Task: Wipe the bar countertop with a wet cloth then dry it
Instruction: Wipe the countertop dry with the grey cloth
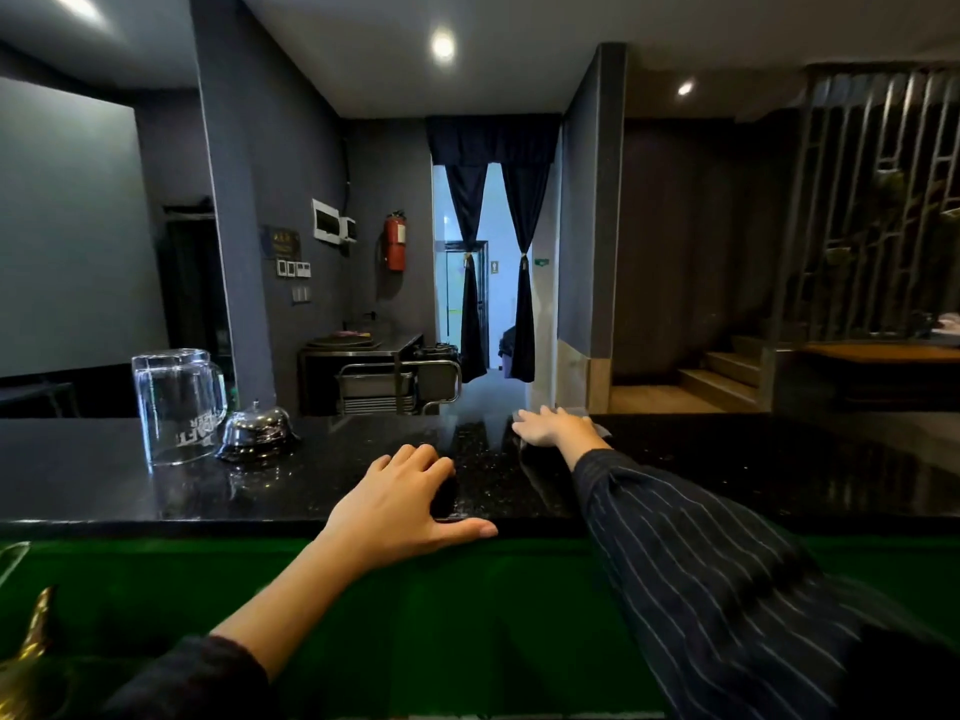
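Observation:
A glossy black stone bar countertop (753,470) runs across the view. My right hand (553,426) reaches to its far edge and lies flat on a pale grey cloth (597,427), of which only edges show around the fingers. My left hand (402,504) rests on the near edge of the counter, fingers spread on top and thumb along the front lip, holding nothing. Both arms wear dark pinstriped sleeves.
An upturned glass beer mug (176,405) and a chrome service bell (257,431) stand on the counter at left. A green surface (467,615) lies below the counter. A brass object (28,652) sits at the lower left corner. Beyond the bar are a steel trolley (400,384) and steps (722,379).

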Motion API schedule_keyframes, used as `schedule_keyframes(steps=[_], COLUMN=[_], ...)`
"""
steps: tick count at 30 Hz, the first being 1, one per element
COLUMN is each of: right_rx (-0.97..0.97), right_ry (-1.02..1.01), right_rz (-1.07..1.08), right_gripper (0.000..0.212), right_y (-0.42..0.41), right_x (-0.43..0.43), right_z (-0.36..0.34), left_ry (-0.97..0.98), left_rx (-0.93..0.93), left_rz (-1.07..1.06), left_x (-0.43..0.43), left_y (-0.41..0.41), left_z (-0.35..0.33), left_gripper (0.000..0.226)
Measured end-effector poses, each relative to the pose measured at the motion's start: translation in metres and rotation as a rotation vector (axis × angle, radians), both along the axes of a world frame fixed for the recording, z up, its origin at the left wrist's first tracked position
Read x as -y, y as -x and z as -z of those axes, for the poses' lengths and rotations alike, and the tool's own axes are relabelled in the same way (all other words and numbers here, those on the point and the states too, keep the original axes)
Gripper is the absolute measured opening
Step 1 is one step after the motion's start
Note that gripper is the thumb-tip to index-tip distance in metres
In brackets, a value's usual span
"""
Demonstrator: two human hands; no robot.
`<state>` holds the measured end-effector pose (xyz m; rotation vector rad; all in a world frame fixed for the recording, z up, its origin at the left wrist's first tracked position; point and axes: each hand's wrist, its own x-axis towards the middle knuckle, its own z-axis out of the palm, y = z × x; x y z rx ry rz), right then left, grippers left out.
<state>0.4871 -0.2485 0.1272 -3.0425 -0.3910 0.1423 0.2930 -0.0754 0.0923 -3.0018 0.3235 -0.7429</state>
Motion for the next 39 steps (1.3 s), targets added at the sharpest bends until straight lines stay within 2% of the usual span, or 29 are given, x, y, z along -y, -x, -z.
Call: schedule_keyframes(steps=[4, 8, 13, 16, 20, 27, 31, 33, 34, 37, 39], right_rx=[-0.005, -0.017, -0.095, -0.074, -0.055, -0.1, -0.104, -0.082, -0.075, -0.084, -0.074], right_ry=[0.008, -0.005, -0.008, -0.052, -0.045, -0.006, 0.023, 0.048, 0.041, 0.04, 0.054], right_rz=[-0.094, -0.27, -0.429, -0.407, -0.357, -0.192, -0.168, -0.217, -0.271, -0.453, -0.536], right_gripper=[0.059, 0.058, 0.076, 0.053, 0.049, 0.061, 0.073, 0.087, 0.088, 0.07, 0.084], right_y=[-0.011, 0.018, 0.041, 0.045, 0.024, -0.056, -0.058, -0.05, -0.039, 0.006, 0.024], right_x=[-0.047, -0.089, -0.09, -0.063, -0.025, -0.029, -0.071, -0.099, -0.111, -0.132, -0.127], right_z=[0.002, 0.0, 0.008, 0.005, 0.004, 0.016, 0.013, 0.014, 0.013, 0.012, 0.015], left_ry=[-0.035, -0.038, -0.005, 0.021, 0.007, -0.007, -0.075, -0.123, -0.142, -0.158, -0.129], left_rx=[0.005, -0.053, -0.1, -0.115, -0.082, -0.045, -0.005, -0.006, -0.014, -0.045, -0.049], left_rz=[-0.014, -0.031, -0.038, -0.025, 0.012, 0.038, 0.04, 0.04, 0.035, 0.021, 0.035], left_x=[0.002, 0.006, 0.007, 0.007, 0.002, 0.003, -0.002, -0.002, -0.002, 0.0, 0.001], left_y=[-0.001, 0.003, 0.012, 0.017, 0.023, 0.017, 0.012, 0.011, 0.011, 0.012, 0.015], left_z=[-0.001, -0.007, -0.009, -0.009, -0.005, 0.001, 0.005, 0.004, 0.003, 0.0, -0.002], left_gripper=[0.101, 0.094, 0.09, 0.083, 0.087, 0.084, 0.085, 0.088, 0.087, 0.086, 0.082])
